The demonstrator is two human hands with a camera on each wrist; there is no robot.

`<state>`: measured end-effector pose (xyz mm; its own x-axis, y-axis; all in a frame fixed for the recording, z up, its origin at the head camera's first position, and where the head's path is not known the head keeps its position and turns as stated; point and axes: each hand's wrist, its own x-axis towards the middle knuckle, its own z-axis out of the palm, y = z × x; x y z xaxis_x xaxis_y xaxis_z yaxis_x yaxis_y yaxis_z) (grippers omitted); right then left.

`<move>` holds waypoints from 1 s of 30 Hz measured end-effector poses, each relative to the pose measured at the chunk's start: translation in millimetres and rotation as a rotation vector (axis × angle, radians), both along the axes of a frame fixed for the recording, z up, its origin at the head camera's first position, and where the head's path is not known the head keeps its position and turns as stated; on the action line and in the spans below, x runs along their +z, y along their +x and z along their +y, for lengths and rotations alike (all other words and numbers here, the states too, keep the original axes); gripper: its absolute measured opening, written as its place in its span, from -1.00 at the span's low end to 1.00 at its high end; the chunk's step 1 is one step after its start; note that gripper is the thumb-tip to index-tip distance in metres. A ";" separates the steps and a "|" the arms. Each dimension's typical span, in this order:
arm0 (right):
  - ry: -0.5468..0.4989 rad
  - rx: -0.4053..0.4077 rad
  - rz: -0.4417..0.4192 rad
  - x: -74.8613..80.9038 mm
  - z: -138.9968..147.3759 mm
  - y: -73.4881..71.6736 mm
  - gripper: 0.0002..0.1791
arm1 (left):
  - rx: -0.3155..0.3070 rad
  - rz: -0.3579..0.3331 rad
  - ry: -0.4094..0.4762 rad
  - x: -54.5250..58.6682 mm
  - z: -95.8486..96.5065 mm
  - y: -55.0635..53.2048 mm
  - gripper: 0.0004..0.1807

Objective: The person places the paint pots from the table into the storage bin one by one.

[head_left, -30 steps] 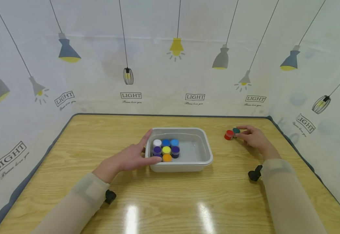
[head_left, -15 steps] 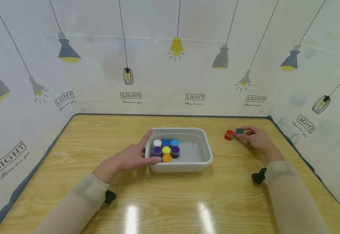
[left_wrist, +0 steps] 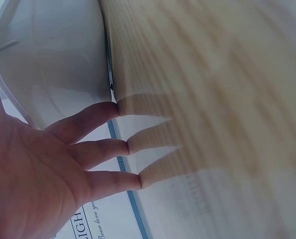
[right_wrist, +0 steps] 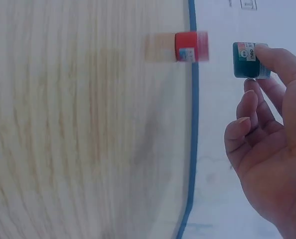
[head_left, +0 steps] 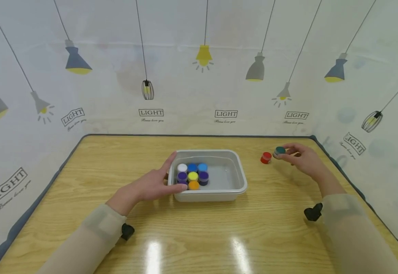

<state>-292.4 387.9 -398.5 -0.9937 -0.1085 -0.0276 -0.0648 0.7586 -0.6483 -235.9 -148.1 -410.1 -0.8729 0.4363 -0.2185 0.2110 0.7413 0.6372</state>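
Observation:
A light grey plastic box stands mid-table with several small paint jars in its left half, their lids white, blue, purple, yellow and orange. My left hand rests on the box's left end, index finger along the rim and thumb across the front left corner. In the left wrist view the other fingers extend straight down, tips on the table. My right hand pinches a dark green paint jar between thumb and fingers, lifted off the table. A red paint jar stands just left of it.
The wooden table has a dark blue edge along the back and sides. A pale cloth wall with printed lamps rises behind it. Inside the box, the right half shows bare floor.
The right hand has drawn the green jar rightward away from the red one and raised it off the table. The left hand keeps its place on the box. The head view has shifted slightly.

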 end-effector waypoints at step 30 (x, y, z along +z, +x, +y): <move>-0.207 0.397 0.174 25.5 -144.3 34.9 -0.66 | -0.006 0.013 0.003 0.0 -0.1 0.1 0.34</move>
<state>-257.5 243.6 -373.1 -0.8622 -0.4663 0.1982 -0.4447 0.5090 -0.7370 -235.9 -148.2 -410.0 -0.8732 0.4417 -0.2060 0.2233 0.7382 0.6366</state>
